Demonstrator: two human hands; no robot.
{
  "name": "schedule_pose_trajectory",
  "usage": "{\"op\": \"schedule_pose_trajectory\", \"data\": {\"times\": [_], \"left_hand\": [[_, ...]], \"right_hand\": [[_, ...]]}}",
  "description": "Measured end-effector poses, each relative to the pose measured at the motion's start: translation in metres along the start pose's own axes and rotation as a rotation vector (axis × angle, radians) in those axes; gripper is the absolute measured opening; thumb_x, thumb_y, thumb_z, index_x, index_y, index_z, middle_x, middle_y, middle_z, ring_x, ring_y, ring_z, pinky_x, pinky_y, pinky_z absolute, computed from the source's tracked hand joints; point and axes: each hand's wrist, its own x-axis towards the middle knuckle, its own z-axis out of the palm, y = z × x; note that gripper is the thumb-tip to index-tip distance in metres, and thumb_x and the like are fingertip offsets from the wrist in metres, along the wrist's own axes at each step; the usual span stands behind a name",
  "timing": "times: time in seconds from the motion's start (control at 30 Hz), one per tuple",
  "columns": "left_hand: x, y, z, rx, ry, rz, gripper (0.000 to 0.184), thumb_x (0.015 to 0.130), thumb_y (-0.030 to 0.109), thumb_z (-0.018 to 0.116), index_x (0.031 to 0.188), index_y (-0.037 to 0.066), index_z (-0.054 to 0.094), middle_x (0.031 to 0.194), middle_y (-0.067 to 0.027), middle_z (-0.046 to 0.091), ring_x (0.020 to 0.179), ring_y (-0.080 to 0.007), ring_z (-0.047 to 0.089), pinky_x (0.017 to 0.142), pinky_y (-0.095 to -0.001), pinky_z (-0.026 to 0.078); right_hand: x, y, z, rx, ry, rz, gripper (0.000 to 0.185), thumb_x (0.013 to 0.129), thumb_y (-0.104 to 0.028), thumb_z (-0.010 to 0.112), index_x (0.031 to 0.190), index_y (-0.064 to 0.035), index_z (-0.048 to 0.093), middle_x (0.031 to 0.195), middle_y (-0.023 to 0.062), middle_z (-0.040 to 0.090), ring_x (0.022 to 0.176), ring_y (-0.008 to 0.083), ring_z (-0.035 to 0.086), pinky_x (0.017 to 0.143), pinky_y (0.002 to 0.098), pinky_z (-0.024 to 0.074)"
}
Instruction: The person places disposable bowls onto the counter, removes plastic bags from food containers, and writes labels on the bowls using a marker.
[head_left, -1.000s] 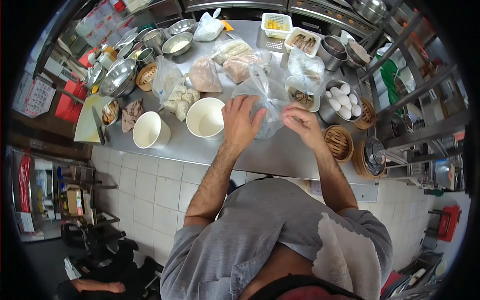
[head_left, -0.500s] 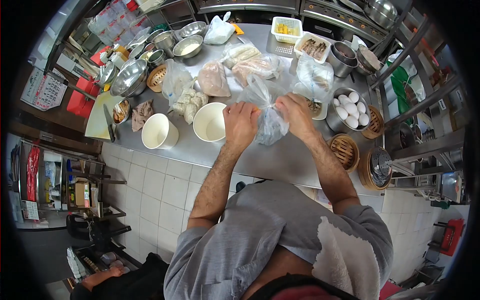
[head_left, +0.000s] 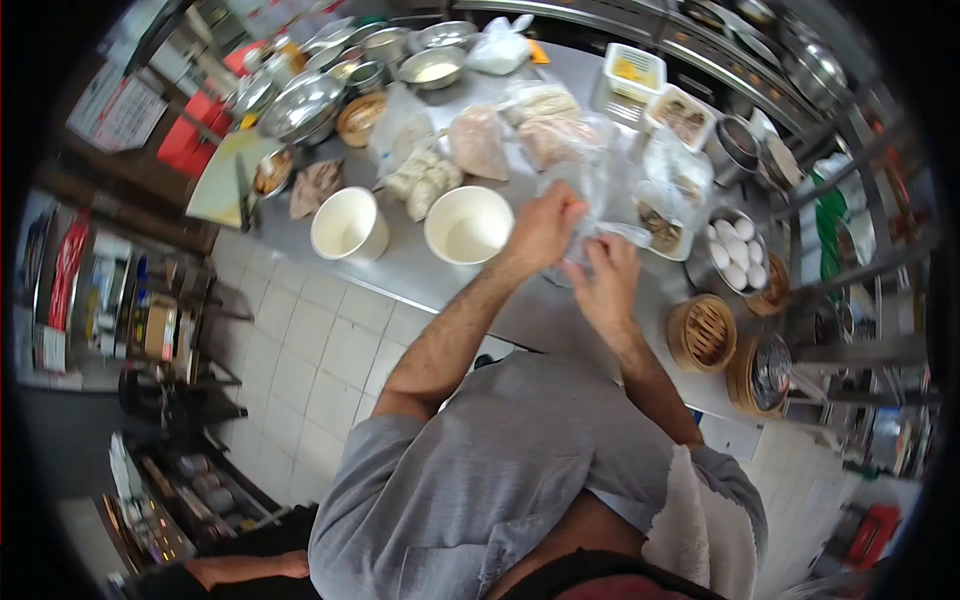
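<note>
Clear crumpled plastic bag (head_left: 578, 243) in play, our left hand (head_left: 546, 228) and right hand (head_left: 607, 280) both pinching its film, and we'd best tug gently so nothing tears.

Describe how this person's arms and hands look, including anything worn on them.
The left hand and right hand are ungloved. Both forearms are bare, with no watch or bracelet visible. The sleeves are short and grey. Blur hides finer detail.

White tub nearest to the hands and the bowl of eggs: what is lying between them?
In the head view: the left hand, the plastic bag, the right hand, and a white tray holding food.
</note>
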Motion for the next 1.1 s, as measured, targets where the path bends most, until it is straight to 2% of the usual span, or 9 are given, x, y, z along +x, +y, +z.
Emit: {"op": "schedule_pose_trajectory", "data": {"times": [0.07,0.13,0.2,0.3,0.43,0.63,0.7,0.83,1.1], "left_hand": [[-0.009,0.006,0.007,-0.075,-0.014,-0.028,0.018,0.086,0.020,0.057,0.089,0.005,0.047,0.070,-0.0163,0.057,0.066,-0.0371,0.057,0.056,-0.0437,0.042],[-0.016,0.016,0.000,-0.167,-0.048,-0.034,0.019,0.085,0.019,0.058,0.091,0.005,0.047,0.069,-0.0154,0.056,0.066,-0.0365,0.057,0.057,-0.0430,0.042],[-0.022,0.031,-0.013,-0.166,-0.296,-0.009,0.025,0.080,0.013,0.060,0.100,0.007,0.046,0.071,-0.0144,0.055,0.068,-0.0358,0.057,0.058,-0.0418,0.043],[-0.028,0.020,-0.013,-0.114,-0.314,0.070,0.038,0.074,0.005,0.060,0.108,0.008,0.043,0.074,-0.0149,0.056,0.071,-0.0358,0.058,0.060,-0.0424,0.043],[-0.028,0.013,-0.010,-0.101,-0.302,0.033,0.040,0.072,-0.001,0.057,0.108,0.007,0.042,0.074,-0.0159,0.056,0.071,-0.0365,0.057,0.060,-0.0437,0.043],[-0.023,0.021,-0.009,-0.040,-0.396,0.001,0.036,0.073,-0.003,0.054,0.106,0.007,0.044,0.078,-0.0192,0.059,0.076,-0.0392,0.059,0.064,-0.0455,0.045],[-0.025,0.016,-0.002,-0.018,-0.246,0.118,0.033,0.074,-0.002,0.055,0.105,0.007,0.046,0.079,-0.0197,0.060,0.077,-0.0395,0.060,0.065,-0.0459,0.046],[-0.026,0.013,0.009,0.025,-0.189,0.194,0.032,0.074,-0.001,0.057,0.103,0.007,0.047,0.084,-0.0168,0.061,0.076,-0.0379,0.060,0.062,-0.0442,0.048],[-0.012,-0.020,-0.004,0.342,0.036,0.224,0.037,0.068,-0.005,0.055,0.102,0.007,0.050,0.091,-0.0165,0.060,0.079,-0.0375,0.060,0.066,-0.0447,0.050]], "right_hand": [[-0.008,0.024,-0.002,0.038,-0.052,-0.017,0.028,0.068,-0.015,0.074,0.088,-0.0035,0.060,0.089,0.0084,0.054,0.088,0.0272,0.050,0.074,0.0367,0.0398],[-0.012,0.043,-0.008,0.228,-0.187,0.077,0.023,0.069,-0.012,0.073,0.086,-0.0038,0.059,0.092,0.0086,0.055,0.089,0.0280,0.050,0.076,0.0375,0.0391],[-0.017,0.047,-0.014,0.216,-0.183,0.056,0.022,0.070,-0.010,0.071,0.086,-0.0035,0.058,0.094,0.0085,0.055,0.090,0.0283,0.050,0.077,0.0379,0.0386],[-0.027,0.038,-0.011,0.154,-0.093,0.032,0.020,0.071,-0.007,0.069,0.087,-0.0036,0.057,0.096,0.0082,0.056,0.092,0.0282,0.050,0.081,0.0387,0.0360],[-0.023,0.015,-0.002,0.134,0.052,0.015,0.021,0.074,-0.005,0.064,0.093,-0.0053,0.055,0.098,0.0068,0.057,0.095,0.0262,0.051,0.086,0.0390,0.0295],[-0.007,0.021,-0.011,0.068,-0.148,-0.060,0.026,0.069,-0.002,0.062,0.094,-0.0059,0.053,0.089,0.0086,0.056,0.088,0.0262,0.052,0.081,0.0390,0.0296],[-0.005,0.016,-0.011,0.086,-0.097,-0.079,0.028,0.065,0.002,0.060,0.091,-0.0050,0.052,0.082,0.0101,0.055,0.083,0.0282,0.052,0.078,0.0397,0.0309],[-0.006,0.015,0.000,0.049,-0.063,-0.076,0.025,0.062,0.004,0.059,0.084,-0.0037,0.050,0.078,0.0105,0.053,0.081,0.0299,0.052,0.076,0.0416,0.0331],[-0.005,0.018,-0.002,-0.022,-0.108,-0.074,0.028,0.060,0.005,0.060,0.085,-0.0038,0.051,0.077,0.0097,0.055,0.078,0.0296,0.054,0.073,0.0416,0.0352]]}}
